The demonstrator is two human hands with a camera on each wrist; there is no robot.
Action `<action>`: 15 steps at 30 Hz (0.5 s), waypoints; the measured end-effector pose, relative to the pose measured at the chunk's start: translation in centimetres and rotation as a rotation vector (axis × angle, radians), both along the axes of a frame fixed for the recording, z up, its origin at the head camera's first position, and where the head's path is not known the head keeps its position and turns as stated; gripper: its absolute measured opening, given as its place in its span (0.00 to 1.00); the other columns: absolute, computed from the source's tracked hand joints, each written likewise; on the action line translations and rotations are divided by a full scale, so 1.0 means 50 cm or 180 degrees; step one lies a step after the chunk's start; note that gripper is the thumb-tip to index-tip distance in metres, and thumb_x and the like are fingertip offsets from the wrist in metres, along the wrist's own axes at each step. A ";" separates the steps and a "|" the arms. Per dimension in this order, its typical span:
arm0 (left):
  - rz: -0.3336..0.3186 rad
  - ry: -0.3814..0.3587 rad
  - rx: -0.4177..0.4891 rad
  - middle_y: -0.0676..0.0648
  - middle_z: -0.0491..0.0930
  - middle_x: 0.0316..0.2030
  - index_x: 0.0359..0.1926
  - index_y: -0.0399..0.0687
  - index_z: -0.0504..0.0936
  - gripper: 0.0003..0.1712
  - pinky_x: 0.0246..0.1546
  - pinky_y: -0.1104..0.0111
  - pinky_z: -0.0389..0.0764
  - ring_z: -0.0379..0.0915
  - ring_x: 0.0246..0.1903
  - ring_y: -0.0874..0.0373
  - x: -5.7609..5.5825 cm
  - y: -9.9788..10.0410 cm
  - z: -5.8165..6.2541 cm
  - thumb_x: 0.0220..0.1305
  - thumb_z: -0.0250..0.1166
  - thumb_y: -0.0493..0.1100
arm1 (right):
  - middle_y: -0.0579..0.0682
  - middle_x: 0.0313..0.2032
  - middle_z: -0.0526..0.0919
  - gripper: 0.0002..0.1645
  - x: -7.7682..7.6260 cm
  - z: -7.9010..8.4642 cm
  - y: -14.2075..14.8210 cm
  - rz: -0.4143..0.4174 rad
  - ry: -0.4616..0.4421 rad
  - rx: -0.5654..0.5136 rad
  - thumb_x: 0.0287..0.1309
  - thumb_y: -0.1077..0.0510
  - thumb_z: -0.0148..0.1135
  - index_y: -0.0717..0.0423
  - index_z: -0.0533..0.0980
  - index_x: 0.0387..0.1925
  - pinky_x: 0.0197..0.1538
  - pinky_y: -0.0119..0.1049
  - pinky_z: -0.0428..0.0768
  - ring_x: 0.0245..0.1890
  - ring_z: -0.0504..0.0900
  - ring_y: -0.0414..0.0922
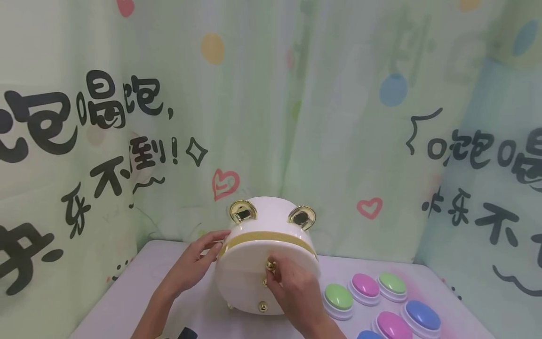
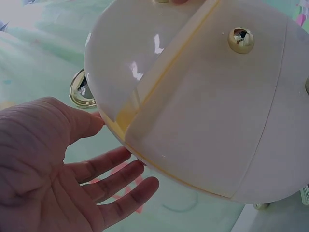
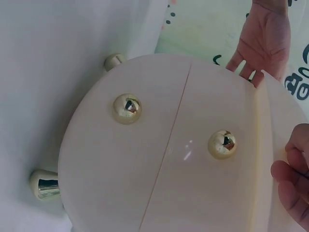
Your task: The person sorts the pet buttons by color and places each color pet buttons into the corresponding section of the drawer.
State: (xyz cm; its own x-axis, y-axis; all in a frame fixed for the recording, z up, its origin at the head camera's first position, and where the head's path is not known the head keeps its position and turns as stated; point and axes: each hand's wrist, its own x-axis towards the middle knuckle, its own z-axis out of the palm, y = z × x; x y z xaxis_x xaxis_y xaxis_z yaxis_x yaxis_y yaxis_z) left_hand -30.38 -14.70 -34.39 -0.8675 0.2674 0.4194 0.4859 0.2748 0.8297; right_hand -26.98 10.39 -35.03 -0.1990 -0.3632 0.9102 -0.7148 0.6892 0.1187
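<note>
While hands [image 1: 192, 263] steady white box [image 1: 254, 263], coloured buttons [image 1: 365, 287] beside

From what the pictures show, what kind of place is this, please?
Probably a small play or filming corner, not a workshop. A printed curtain with hearts and writing hangs behind a pale table. On the table stand a round white box with gold ears and coloured push buttons.

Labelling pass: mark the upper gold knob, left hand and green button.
upper gold knob [image 3: 222, 144], right wrist view, centre of ball.
left hand [image 2: 58, 174], left wrist view, palm.
green button [image 1: 338, 296], head view, dome top.
</note>
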 end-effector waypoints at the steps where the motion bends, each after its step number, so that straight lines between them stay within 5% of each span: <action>1: -0.0001 0.0005 0.0006 0.47 0.72 0.61 0.63 0.55 0.72 0.19 0.51 0.60 0.79 0.72 0.57 0.51 0.000 0.000 0.000 0.73 0.51 0.45 | 0.40 0.22 0.77 0.14 0.002 0.001 0.001 -0.0001 -0.0001 0.0008 0.43 0.63 0.66 0.55 0.76 0.36 0.24 0.21 0.73 0.21 0.75 0.33; 9: -0.0032 0.0039 0.0062 0.46 0.72 0.61 0.63 0.53 0.72 0.19 0.50 0.60 0.79 0.73 0.56 0.49 -0.001 0.002 0.002 0.73 0.51 0.42 | 0.41 0.23 0.78 0.14 0.020 0.006 0.004 0.0078 -0.0016 0.0061 0.43 0.64 0.66 0.54 0.75 0.35 0.25 0.20 0.73 0.22 0.77 0.33; 15: 0.0007 0.0001 0.0053 0.46 0.71 0.61 0.63 0.53 0.72 0.19 0.51 0.58 0.79 0.73 0.56 0.49 0.001 0.003 0.002 0.73 0.51 0.41 | 0.40 0.22 0.77 0.08 0.032 0.006 0.003 0.0143 0.0238 0.0078 0.46 0.62 0.61 0.54 0.75 0.32 0.24 0.21 0.72 0.21 0.76 0.33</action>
State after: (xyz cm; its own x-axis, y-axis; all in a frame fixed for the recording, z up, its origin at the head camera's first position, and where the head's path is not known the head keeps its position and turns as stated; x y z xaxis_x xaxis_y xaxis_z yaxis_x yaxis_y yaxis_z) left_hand -30.32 -14.58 -34.28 -0.8680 0.2583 0.4240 0.4854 0.2620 0.8341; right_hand -25.36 10.55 -34.75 -0.1140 -0.3925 0.9126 -0.7334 0.6529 0.1893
